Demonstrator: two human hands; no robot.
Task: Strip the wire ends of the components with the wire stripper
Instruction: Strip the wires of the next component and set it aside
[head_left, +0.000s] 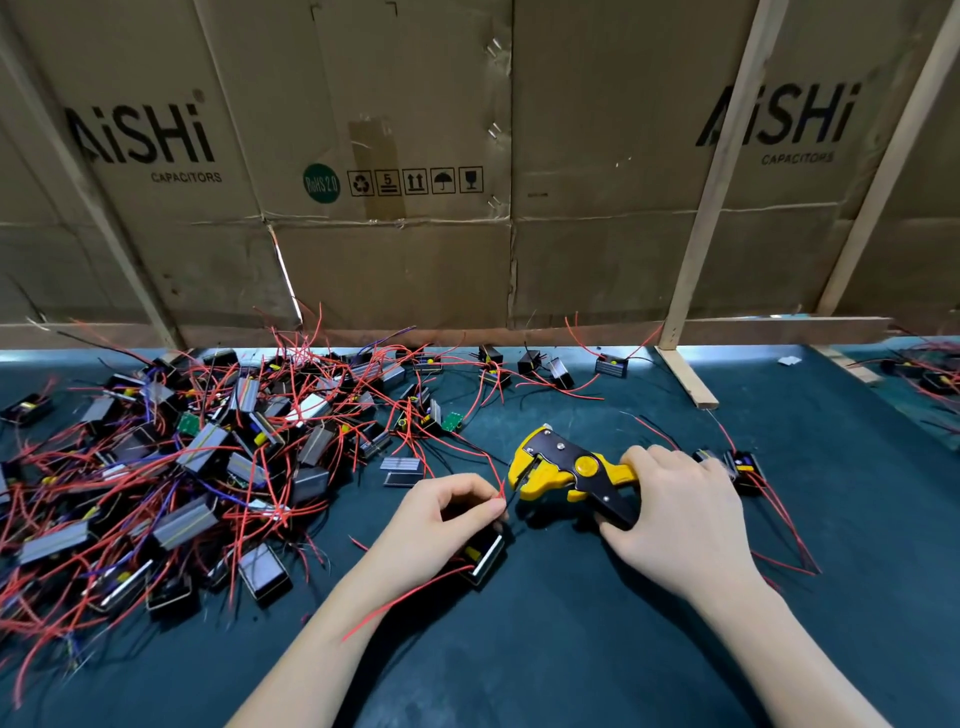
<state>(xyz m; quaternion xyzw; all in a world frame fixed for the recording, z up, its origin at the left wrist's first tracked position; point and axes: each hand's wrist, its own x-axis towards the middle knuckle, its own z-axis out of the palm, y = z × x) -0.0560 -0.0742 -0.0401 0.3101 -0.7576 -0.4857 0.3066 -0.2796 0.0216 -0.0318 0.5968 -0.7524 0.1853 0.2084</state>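
On the dark mat (571, 649), the left hand (441, 525) pinches a red wire (501, 491) of one small component (485, 558), its tip just beside the yellow wire stripper (566, 475), whose handles the right hand (680, 514) grips. A tangled pile of components (208, 457) lies left, too many to count. Behind, two cardboard sheets (597, 182) read "AiSHi CAPACITORS", one also "RoHS 2.0".

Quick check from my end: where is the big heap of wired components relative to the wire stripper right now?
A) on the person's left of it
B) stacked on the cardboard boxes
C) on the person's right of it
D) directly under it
A: the heap of components covers the mat on the person's left, while the wire stripper sits right of it, gripped by the right hand.
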